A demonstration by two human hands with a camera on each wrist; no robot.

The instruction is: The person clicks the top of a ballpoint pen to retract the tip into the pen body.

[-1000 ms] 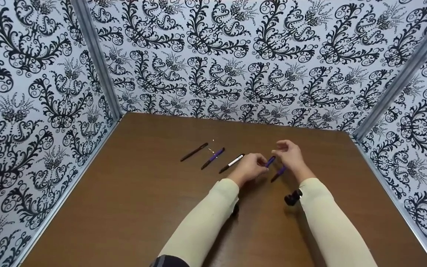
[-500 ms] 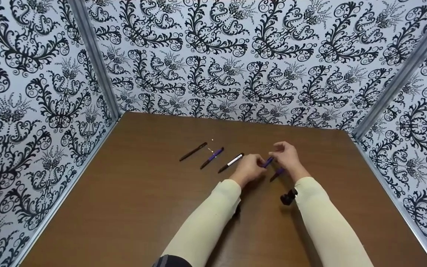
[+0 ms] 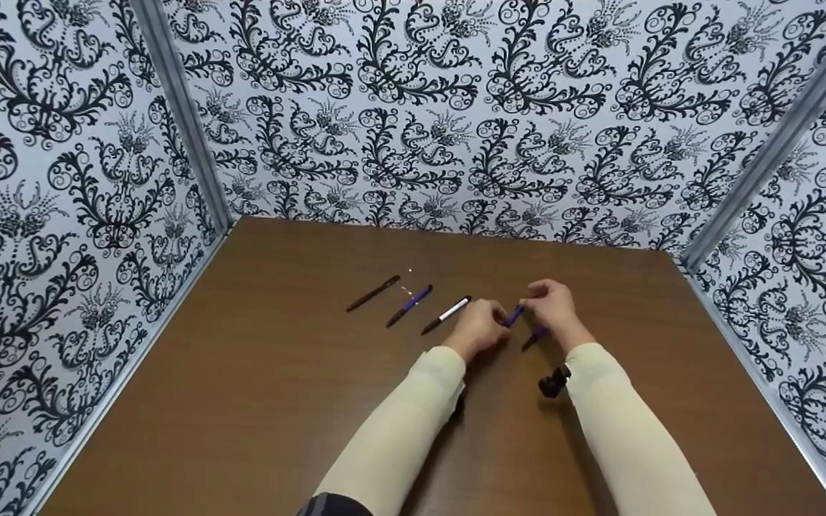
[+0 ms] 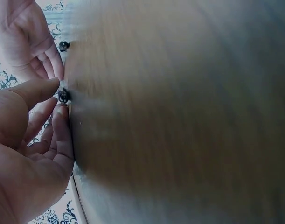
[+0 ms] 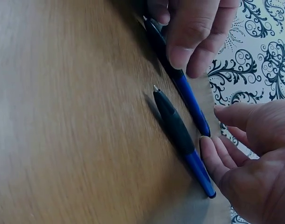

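Brown wooden tabletop [image 3: 255,401] enclosed by black-and-white patterned walls [image 3: 413,165]. Slim pen [image 5: 191,103], black grip and shiny blue barrel, sits slanted between the two hands, right of the table's middle; left hand [image 3: 480,328] pinches it at the black grip, right hand [image 3: 551,308] loose-fingered and unclenched, one fingertip at the barrel's end, contact uncertain. Just beside it, nearly parallel, a matching pen [image 5: 182,142], metal tip showing; leftward in the head view, a slanted row: white-and-black pen [image 3: 446,315], purple-and-black pen [image 3: 409,306], dark pen [image 3: 373,293].
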